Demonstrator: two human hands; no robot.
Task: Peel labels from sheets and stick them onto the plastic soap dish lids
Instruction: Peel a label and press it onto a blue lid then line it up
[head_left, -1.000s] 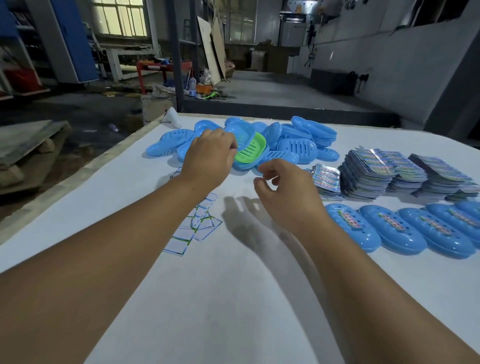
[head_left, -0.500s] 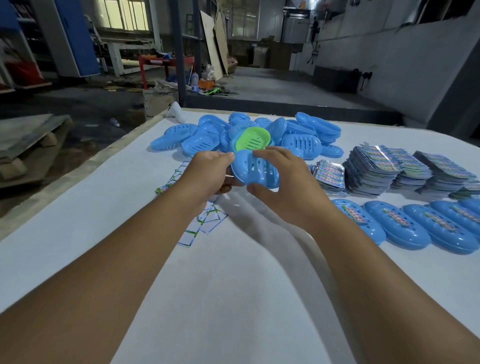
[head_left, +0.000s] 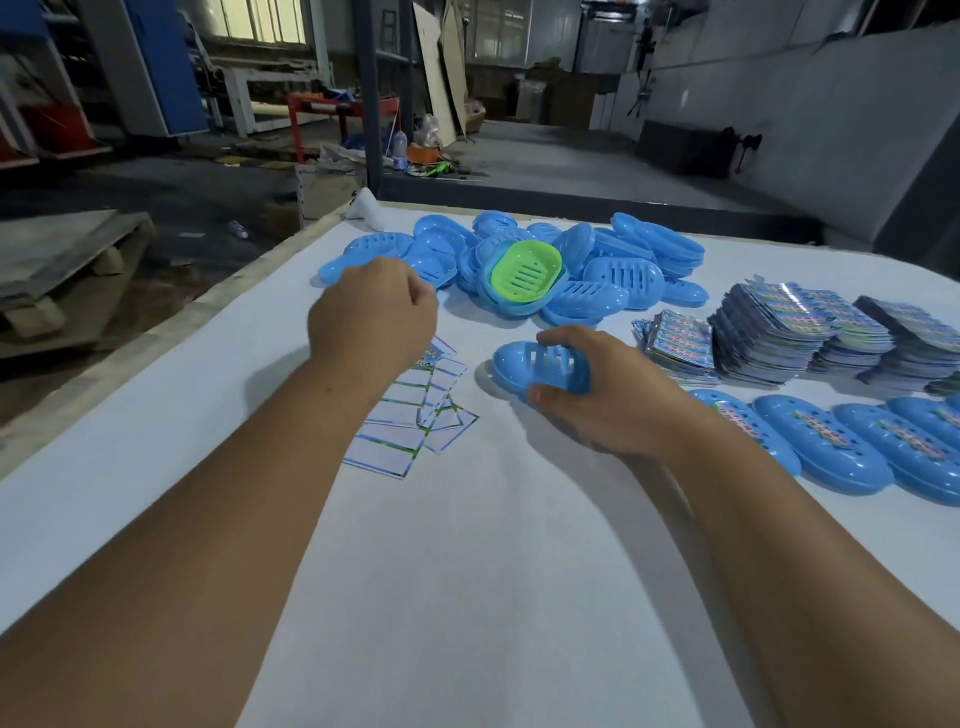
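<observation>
White sheeting covers your work table (head_left: 467, 597), with a dim workshop floor beyond its far edge. At the left, your left hand (head_left: 371, 317) hovers above a scatter of peeled backing sheets (head_left: 415, 421), fingers curled into a loose fist with nothing visibly held. Behind it lies a heap of blue soap dish lids (head_left: 618, 280), one green tray (head_left: 525, 270) resting on top. At centre, your right hand (head_left: 608, 395) grips a single slotted blue lid (head_left: 524, 364), thumb at the near edge and fingers over the top, the lid resting on the sheeting. Further right, stacks of label sheets (head_left: 779, 332) stand near the heap, and a row of labelled lids (head_left: 852, 441) lies in front of them.
</observation>
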